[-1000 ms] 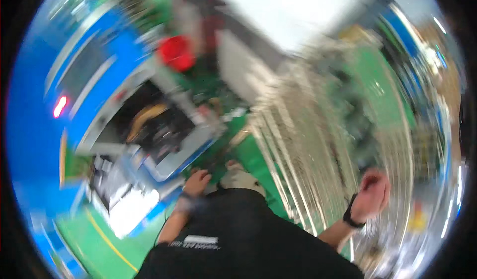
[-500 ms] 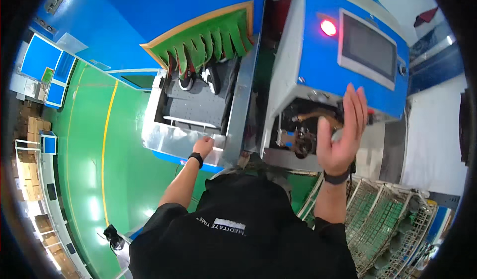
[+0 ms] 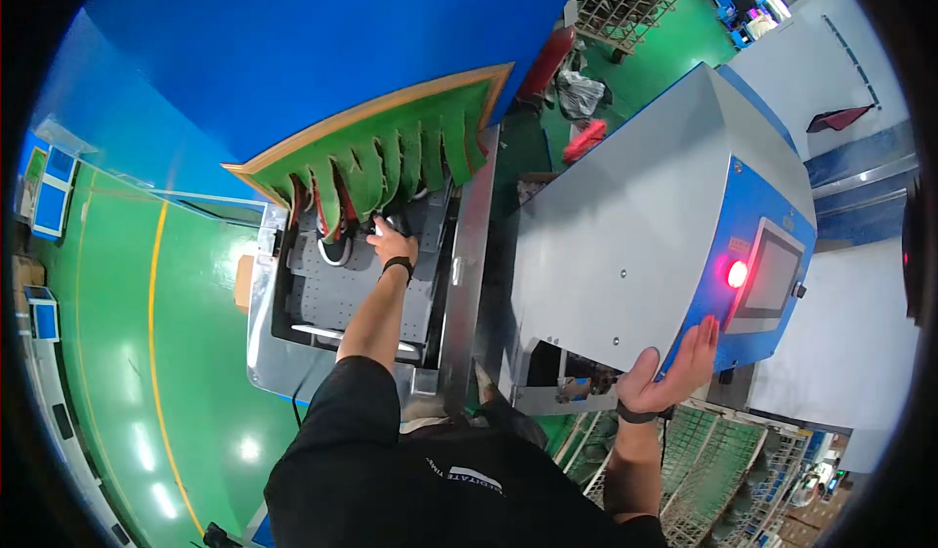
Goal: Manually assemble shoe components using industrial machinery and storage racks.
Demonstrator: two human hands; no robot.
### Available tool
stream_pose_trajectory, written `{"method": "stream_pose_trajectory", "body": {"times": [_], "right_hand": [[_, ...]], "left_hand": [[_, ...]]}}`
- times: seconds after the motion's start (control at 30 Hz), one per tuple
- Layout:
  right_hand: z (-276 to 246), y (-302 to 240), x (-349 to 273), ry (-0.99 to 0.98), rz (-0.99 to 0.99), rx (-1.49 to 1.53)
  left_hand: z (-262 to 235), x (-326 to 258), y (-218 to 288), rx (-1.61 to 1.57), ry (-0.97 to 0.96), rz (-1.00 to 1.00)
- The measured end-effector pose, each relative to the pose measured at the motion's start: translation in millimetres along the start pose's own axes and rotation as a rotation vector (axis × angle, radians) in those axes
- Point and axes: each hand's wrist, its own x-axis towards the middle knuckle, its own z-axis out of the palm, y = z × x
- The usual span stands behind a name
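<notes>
**Reaching for a shoe at the conveyor mouth**

At the green strip curtain (image 3: 391,162), the left hand (image 3: 393,247) lies on a dark shoe (image 3: 391,224) resting on the grey belt (image 3: 342,289); whether the fingers have closed around it cannot be told. The right hand (image 3: 672,372), open-palmed, braces against the blue-and-grey machine (image 3: 635,245). The shoe seems not yet lifted; another (image 3: 334,251) waits just beside it.

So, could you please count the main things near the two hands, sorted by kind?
Hands: 2, left hand and right hand
Grey-and-blue machine with screen: 1
Red lamp: 1
Green strip curtain: 1
Grey perforated conveyor bed: 1
Shoes seen clearly under the curtain: 1
Total: 7
</notes>
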Motion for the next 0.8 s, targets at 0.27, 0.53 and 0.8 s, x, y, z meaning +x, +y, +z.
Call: {"method": "stream_pose_trajectory", "body": {"times": [0.27, 0.53, 0.8], "right_hand": [[-6, -13, 13, -0.073, 0.087, 0.058], [-40, -134, -85, -0.295, 0.935, 1.847], [-82, -46, -95, -0.365, 0.583, 1.607]], "left_hand": [[-79, -53, -52, -1.109, -0.600, -0.100], [-212, -353, -38, -1.116, -0.757, 0.531], [-177, -450, 46, -1.219, -0.977, 0.276]]}}
